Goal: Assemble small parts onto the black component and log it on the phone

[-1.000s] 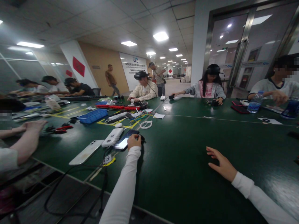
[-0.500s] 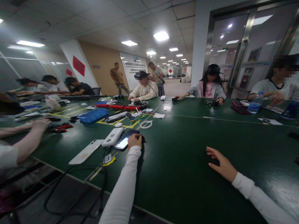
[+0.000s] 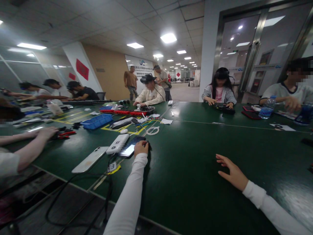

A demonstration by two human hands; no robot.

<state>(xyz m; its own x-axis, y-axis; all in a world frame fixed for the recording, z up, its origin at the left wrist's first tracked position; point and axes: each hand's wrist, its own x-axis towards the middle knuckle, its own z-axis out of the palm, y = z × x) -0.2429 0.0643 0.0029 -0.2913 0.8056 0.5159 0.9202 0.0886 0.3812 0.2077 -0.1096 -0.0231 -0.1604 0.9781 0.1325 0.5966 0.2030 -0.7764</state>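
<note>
My left hand [image 3: 141,148] reaches far out on the green table [image 3: 186,156], its fingers curled over a small black object beside a dark phone [image 3: 129,148] with a lit screen. What the fingers grip is mostly hidden. My right hand [image 3: 231,172] lies flat on the table to the right, fingers spread, holding nothing. Both arms wear white sleeves.
A white power bank [image 3: 117,144] and a white phone [image 3: 90,159] lie left of my left hand, with black cables hanging off the table edge. Further back are a blue tray [image 3: 96,121], a white cable coil [image 3: 153,131] and red tools. Other people sit around the table.
My hands stay almost still. A person at the back has walked right. The co-worker opposite drew an outstretched arm back. The arm at the left reached toward the red tools.
</note>
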